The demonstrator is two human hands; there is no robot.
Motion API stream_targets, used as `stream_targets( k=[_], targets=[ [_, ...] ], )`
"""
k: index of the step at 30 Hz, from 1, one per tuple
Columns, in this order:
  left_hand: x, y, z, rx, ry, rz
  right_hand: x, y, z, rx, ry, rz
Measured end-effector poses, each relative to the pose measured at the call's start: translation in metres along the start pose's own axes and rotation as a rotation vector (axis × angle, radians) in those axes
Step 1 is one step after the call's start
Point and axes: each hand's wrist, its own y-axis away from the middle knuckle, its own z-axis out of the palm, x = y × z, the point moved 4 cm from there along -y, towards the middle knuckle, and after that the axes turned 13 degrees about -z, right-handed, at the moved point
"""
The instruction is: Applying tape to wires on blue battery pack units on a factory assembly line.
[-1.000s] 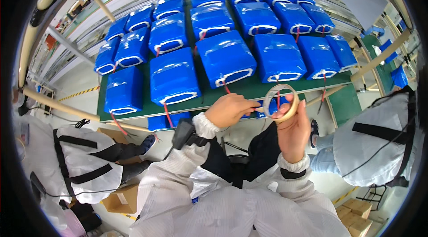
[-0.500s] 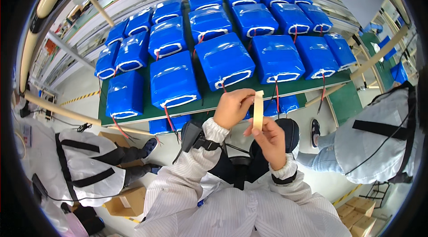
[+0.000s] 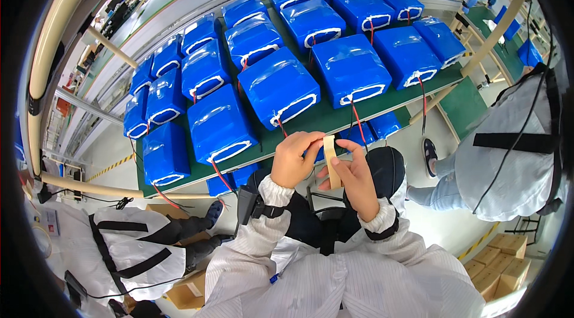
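A cream-coloured band of masking tape (image 3: pixel 330 152) is held between my two hands, in front of the table's near edge. My left hand (image 3: pixel 292 161) is closed, its thumb and forefinger pinching the tape's upper end. Lower down, my right hand (image 3: pixel 357 182) grips the same tape, fingers behind it and thumb along its side. Whether the tape is a roll seen edge-on or a loose strip, I cannot tell. Just beyond my hands stands a blue-wrapped battery pack (image 3: pixel 278 88) with a white-edged end and red and black wires.
Several similar blue packs stand in rows on the green table (image 3: pixel 388 100), their wires hanging over its near edge. More blue packs (image 3: pixel 384 125) sit underneath. Co-workers in pale coats are at my left (image 3: pixel 143 240) and right (image 3: pixel 508 150). Cardboard boxes (image 3: pixel 499 261) stand at lower right.
My right hand's fingers have come up the tape, closer to my left hand. The tape stays gripped in both hands. The whole view has turned somewhat.
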Motion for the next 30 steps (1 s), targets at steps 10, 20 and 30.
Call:
stream_targets(
  k=[10,20,30],
  targets=[
    [0.005,0.009,0.0,0.078,-0.139,0.182,0.014,-0.016,-0.012,0.006,0.083,0.079],
    [0.004,0.01,0.0,0.065,-0.134,0.194,0.015,-0.018,-0.014,0.063,0.106,-0.01],
    [0.004,0.01,-0.001,0.031,-0.098,0.184,0.019,-0.018,-0.012,0.092,0.117,-0.058]
  ],
)
